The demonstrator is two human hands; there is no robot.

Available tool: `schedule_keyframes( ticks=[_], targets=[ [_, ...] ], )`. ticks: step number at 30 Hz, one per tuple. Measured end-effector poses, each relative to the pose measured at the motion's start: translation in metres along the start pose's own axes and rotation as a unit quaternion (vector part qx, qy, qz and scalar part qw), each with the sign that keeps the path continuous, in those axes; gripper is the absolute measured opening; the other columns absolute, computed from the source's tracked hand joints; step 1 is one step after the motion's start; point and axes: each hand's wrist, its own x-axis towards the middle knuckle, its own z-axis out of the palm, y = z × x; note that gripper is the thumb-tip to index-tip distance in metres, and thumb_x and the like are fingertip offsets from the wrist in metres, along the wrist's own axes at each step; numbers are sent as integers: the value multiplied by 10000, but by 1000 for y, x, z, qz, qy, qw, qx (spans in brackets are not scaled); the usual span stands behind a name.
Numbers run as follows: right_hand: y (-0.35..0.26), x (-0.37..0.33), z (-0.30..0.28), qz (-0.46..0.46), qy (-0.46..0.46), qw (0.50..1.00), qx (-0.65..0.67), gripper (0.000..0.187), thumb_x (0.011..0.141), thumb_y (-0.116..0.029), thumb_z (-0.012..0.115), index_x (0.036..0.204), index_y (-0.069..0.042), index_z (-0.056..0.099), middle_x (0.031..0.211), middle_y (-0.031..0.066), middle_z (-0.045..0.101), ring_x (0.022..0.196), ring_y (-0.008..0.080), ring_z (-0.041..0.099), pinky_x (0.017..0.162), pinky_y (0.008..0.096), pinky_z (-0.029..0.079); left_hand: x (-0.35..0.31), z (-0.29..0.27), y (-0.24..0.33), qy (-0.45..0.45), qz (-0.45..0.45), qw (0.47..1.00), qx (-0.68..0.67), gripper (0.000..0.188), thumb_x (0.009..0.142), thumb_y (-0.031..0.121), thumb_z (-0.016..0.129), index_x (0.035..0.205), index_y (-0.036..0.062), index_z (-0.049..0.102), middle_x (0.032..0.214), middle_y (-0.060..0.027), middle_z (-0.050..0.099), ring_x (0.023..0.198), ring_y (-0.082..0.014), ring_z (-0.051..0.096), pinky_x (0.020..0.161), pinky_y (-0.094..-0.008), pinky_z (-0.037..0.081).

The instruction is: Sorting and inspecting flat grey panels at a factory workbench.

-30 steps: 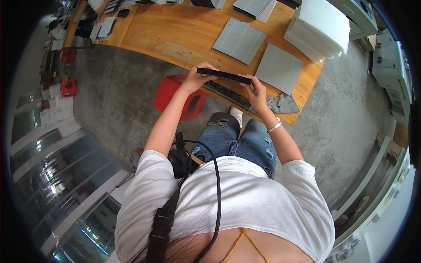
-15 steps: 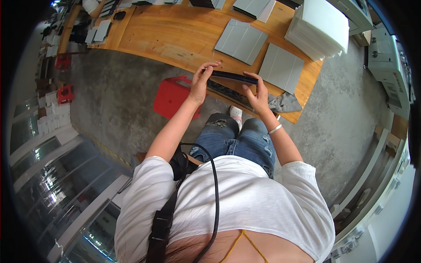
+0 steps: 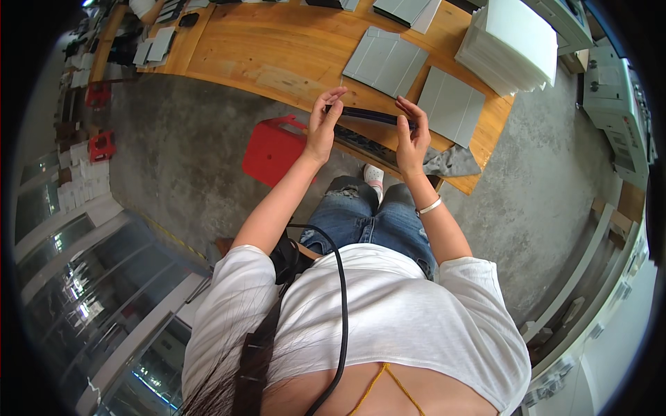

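Observation:
A thin dark flat piece [image 3: 371,115], seen nearly edge-on, is held level between my two hands just over the table's near edge. My left hand [image 3: 324,130] grips its left end, thumb toward me and fingers on the far side. At the right end, my right hand [image 3: 412,139] has its thumb and straight fingers around the piece's edge. Its kind cannot be made out from this angle. Beyond it on the wooden table [image 3: 263,59] lie two grey creased boards, one farther left [image 3: 386,62] and one nearer my right hand [image 3: 451,105].
A tall stack of white sheets [image 3: 510,45] stands at the table's right. Grey cloth [image 3: 452,161] lies on the near right corner. A red stool [image 3: 272,149] is by the table's front edge. More dark and grey boards [image 3: 406,10] lie at the back.
My right hand has turned, its fingers now straighter and pointing up around the piece's right end. The dark piece stays between both hands, shifted very slightly.

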Motion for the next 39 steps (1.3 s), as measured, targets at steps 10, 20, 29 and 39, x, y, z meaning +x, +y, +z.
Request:
schedule_keyframes(
  ticks=[10,20,29,39],
  targets=[
    [-1,0,2,12,19,999,25,241,908,-136,496,1092,4,565,1147,116,597,1071,204,555,919,299,408,0,6,3,64,-11,998,24,356,936,213,502,1247,47,451,1305,-101,471,1270,-202,362,1074,-327,230],
    [-3,1,0,33,-8,999,26,234,898,-113,494,1087,5,567,1158,117,592,1066,201,556,915,301,417,-1,9,3,51,-21,998,17,402,881,152,592,1247,50,458,1308,-87,456,1277,-206,346,1064,-327,250],
    [-6,1,2,4,11,1000,9,247,910,-125,473,1100,7,558,1160,126,588,1063,203,552,917,298,410,-1,11,2,70,-32,997,5,427,889,163,577,1273,54,425,1350,-94,412,1308,-207,308,1074,-335,232],
    [-13,1,12,26,12,997,78,230,946,-135,436,1076,18,548,1049,120,616,977,174,571,872,281,421,1,-6,0,-47,-41,997,-37,519,968,372,371,1393,84,298,1439,-113,315,1363,-209,212,1104,-323,132]
  ],
)
